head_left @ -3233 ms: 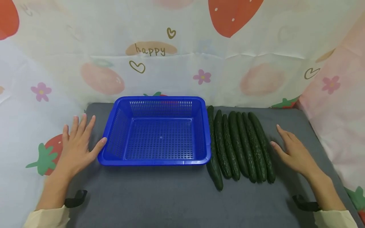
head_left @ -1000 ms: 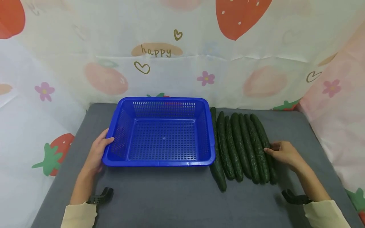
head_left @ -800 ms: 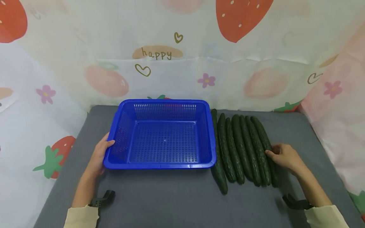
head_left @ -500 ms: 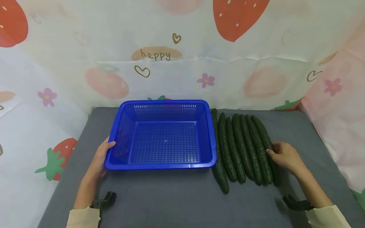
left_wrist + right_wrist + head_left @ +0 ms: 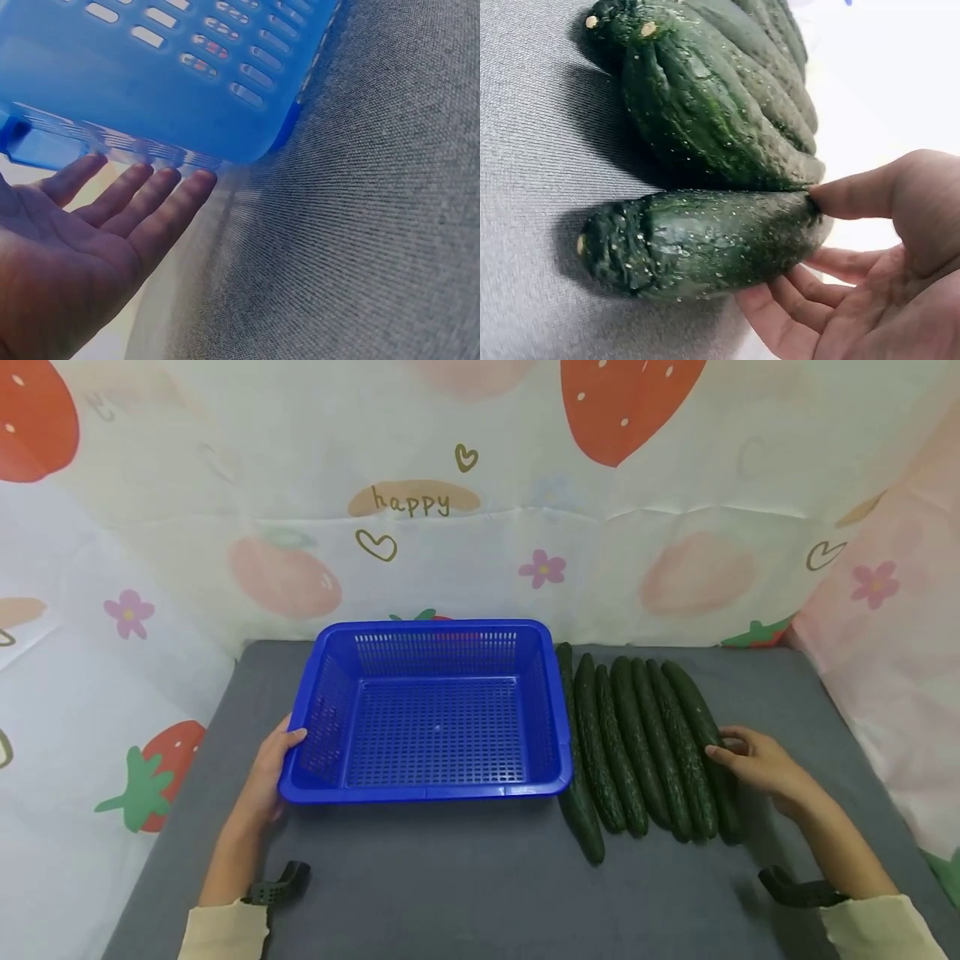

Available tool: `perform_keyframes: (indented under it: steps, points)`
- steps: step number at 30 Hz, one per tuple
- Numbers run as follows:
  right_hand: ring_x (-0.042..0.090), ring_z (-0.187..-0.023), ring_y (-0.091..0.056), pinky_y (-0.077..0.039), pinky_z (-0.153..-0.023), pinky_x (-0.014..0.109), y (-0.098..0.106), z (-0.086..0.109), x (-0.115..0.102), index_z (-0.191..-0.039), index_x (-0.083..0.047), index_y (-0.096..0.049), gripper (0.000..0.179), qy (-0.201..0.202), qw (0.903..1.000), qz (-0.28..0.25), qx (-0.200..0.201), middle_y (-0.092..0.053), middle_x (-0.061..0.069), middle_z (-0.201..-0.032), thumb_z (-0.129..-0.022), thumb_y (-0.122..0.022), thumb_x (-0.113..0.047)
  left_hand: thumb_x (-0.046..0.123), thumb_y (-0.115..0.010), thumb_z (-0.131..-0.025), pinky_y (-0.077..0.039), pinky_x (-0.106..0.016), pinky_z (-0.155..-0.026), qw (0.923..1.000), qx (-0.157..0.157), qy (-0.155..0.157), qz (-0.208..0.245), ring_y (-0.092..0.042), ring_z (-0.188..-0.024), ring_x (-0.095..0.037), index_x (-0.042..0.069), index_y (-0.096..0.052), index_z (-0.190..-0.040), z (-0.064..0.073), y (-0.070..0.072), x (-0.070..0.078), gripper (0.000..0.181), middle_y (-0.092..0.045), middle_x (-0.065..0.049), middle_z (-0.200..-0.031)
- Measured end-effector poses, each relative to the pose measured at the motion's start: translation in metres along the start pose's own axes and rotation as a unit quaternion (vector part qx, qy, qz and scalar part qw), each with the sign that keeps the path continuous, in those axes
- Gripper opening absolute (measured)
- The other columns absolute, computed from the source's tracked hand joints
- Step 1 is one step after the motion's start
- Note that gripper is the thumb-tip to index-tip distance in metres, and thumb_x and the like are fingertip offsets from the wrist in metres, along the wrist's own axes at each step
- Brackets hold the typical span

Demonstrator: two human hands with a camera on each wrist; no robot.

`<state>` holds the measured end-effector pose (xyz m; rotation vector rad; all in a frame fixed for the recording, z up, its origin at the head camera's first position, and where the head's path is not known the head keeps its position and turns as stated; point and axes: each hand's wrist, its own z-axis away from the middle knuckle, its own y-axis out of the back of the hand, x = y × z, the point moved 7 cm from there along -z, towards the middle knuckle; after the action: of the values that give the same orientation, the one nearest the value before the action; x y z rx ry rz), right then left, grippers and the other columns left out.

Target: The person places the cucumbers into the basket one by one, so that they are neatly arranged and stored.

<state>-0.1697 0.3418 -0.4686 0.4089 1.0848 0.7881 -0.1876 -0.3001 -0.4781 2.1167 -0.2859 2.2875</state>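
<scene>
At the left end of a blue plastic basket [image 5: 435, 792], my left hand [image 5: 262, 768] has its thumb over the rim and its fingers against the outside. The left wrist view shows the fingertips [image 5: 202, 180] at the slotted wall. A row of dark green cucumbers lies to the basket's right. My right hand [image 5: 768, 768] pinches the rightmost cucumber [image 5: 693, 706], thumb on one side and fingers on the other. Up close, that cucumber [image 5: 697, 244] lies beside its neighbour [image 5: 705, 120], its near end on the grey cloth.
The leftmost cucumber [image 5: 581, 818] lies partly under the basket's right rim. Grey cloth [image 5: 450, 885] covers the table. Printed curtains [image 5: 435, 568] hang at the back and sides. A dark wrist mount [image 5: 281, 885] sits on each forearm.
Both hands have come inward from spread poses: the left to the basket's end, the right to the outermost cucumber. Lately that cucumber's near end has shifted slightly right.
</scene>
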Motion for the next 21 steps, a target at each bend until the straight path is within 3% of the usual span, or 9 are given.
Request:
perform_keyframes:
  steps: [5,10,15,21]
  points:
    - [0.065,-0.138,-0.041,-0.053,-0.101,0.063,0.000,-0.001,0.003,-0.159,0.018,-0.019,0.079,-0.003,1.0000,-0.001,-0.008,-0.028,0.050,-0.157,-0.114,-0.045,-0.041,0.022,-0.036,-0.114,-0.063,-0.026,-0.079,0.9999,0.008,0.005,-0.010,-0.073,-0.097,-0.006,0.000,-0.025,-0.162,0.000,0.001,-0.001,0.054,-0.073,0.011,-0.116]
    - [0.065,-0.140,-0.038,-0.050,-0.103,0.066,-0.001,0.000,0.006,-0.158,0.019,-0.021,0.084,-0.004,0.9999,-0.011,-0.003,-0.027,0.049,-0.158,-0.112,-0.049,-0.045,0.024,-0.036,-0.114,-0.063,-0.026,-0.080,0.9997,0.008,0.006,-0.024,-0.072,-0.098,-0.006,-0.002,-0.022,-0.164,0.003,0.003,0.000,0.058,-0.072,0.011,-0.118]
    - [0.064,-0.142,-0.035,-0.046,-0.106,0.069,0.002,0.001,0.004,-0.158,0.018,-0.025,0.083,0.004,0.9993,-0.015,0.034,-0.030,0.048,-0.158,-0.111,-0.051,-0.046,0.024,-0.037,-0.114,-0.063,-0.027,-0.081,0.9999,-0.004,0.003,-0.011,-0.072,-0.101,-0.007,-0.002,-0.019,-0.165,0.002,-0.001,0.002,0.060,-0.071,0.009,-0.121]
    - [0.062,-0.138,-0.044,-0.048,-0.103,0.069,0.003,0.002,-0.012,-0.156,0.017,-0.032,0.076,0.032,0.9960,0.004,0.083,-0.038,0.046,-0.155,-0.111,-0.053,-0.042,0.023,-0.036,-0.114,-0.063,-0.027,-0.081,0.9999,-0.008,-0.006,0.002,-0.072,-0.100,-0.007,-0.002,-0.022,-0.164,0.002,0.000,0.003,0.057,-0.071,0.007,-0.120]
